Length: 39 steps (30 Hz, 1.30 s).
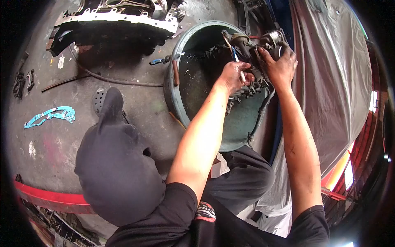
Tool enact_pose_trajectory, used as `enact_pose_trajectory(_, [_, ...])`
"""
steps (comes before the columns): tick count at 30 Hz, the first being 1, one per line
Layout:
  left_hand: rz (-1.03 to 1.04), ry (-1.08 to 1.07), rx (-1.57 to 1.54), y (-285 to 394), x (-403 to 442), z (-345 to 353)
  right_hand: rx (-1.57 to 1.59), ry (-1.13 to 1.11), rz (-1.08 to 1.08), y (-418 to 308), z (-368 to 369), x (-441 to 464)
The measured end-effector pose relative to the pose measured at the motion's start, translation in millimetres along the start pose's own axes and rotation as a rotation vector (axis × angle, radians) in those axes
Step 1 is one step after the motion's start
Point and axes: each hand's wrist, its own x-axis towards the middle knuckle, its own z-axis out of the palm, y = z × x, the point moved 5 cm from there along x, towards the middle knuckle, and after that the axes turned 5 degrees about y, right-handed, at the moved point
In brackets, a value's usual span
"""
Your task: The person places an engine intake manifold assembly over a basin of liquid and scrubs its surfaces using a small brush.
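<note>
My left hand (235, 77) is closed around a slim brush-like tool (235, 54) with a blue and white handle. The tool's tip points up and away, against or just over a greasy dark engine assembly (258, 75). My right hand (281, 65) grips the upper right part of that assembly, its thumb on the near side and its fingers over a rounded piece. The assembly lies across the right side of a round green-grey tub (169, 92) with dark liquid in it. My hands hide part of the assembly.
An engine block (119, 31) stands on the floor at the upper left. A hose (123, 82) runs to the tub, where a blue-handled piece (156, 61) sticks out by the rim. A blue cloth strip (51, 117) lies left. A grey plastic sheet (329, 70) hangs close on the right.
</note>
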Motion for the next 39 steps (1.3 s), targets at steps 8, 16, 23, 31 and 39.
enact_pose_trajectory(8, [0.147, 0.011, -0.182, -20.9, -12.1, -2.5, 0.011, -0.015, 0.004, 3.4, 1.5, 5.3])
enact_pose_trajectory(16, [0.145, -0.015, 0.028, -19.2, -27.1, -8.8, 0.002, -0.031, 0.007, 16.4, 10.2, 11.6])
enact_pose_trajectory(23, [0.120, -0.079, -0.130, -12.6, 0.4, 4.9, -0.014, -0.011, -0.003, 25.0, 17.5, 17.3])
enact_pose_trajectory(31, [0.436, 0.644, 0.372, 36.1, -36.7, -102.7, 0.004, -0.015, -0.011, 39.4, 25.8, 26.9])
enact_pose_trajectory(39, [0.426, 0.586, 0.927, -32.8, -7.7, -96.3, 0.033, -0.129, 0.019, 76.8, 49.8, 55.4])
